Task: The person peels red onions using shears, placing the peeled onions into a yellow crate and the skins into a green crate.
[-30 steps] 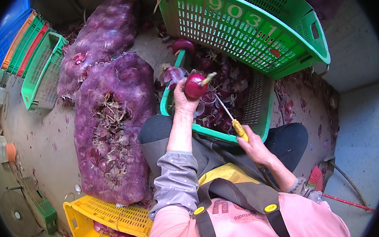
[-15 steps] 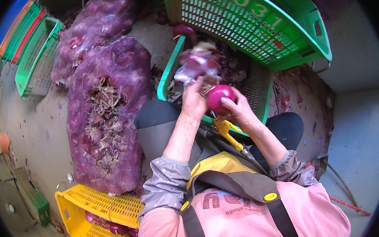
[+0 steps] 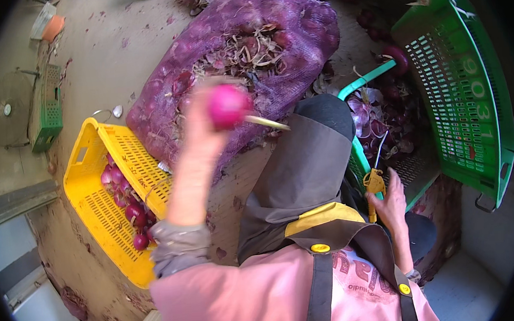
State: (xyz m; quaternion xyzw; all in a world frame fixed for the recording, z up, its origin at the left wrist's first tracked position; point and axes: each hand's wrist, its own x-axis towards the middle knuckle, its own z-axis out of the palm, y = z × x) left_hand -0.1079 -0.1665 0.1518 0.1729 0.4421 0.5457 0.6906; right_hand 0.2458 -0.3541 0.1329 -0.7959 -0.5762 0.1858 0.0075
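My left hand (image 3: 199, 120), blurred by motion, holds up a red onion (image 3: 228, 106) over the purple mesh sack (image 3: 303, 54). A pale stalk (image 3: 269, 123) sticks out from the onion's right side. Lower right, my right hand (image 3: 394, 201) has its fingers stretched upward and its thumb against a yellow air blow gun (image 3: 374, 181). The gun's thin metal nozzle points up toward a green crate (image 3: 366, 78) of loose purple onion skins (image 3: 374, 118). Dry skins and roots (image 3: 249, 55) lie on the sack.
A yellow crate (image 3: 97, 233) holding several red onions (image 3: 134, 213) stands at my left. A tall green crate (image 3: 471, 125) leans at the right beside the skins crate. A fan (image 3: 8, 109) and a small green crate (image 3: 46, 113) are at far left.
The view has swung left. My left hand has carried the onion away from the skins crate, leftward past my knee. My right hand has let go of the onion and come down to the blow gun.
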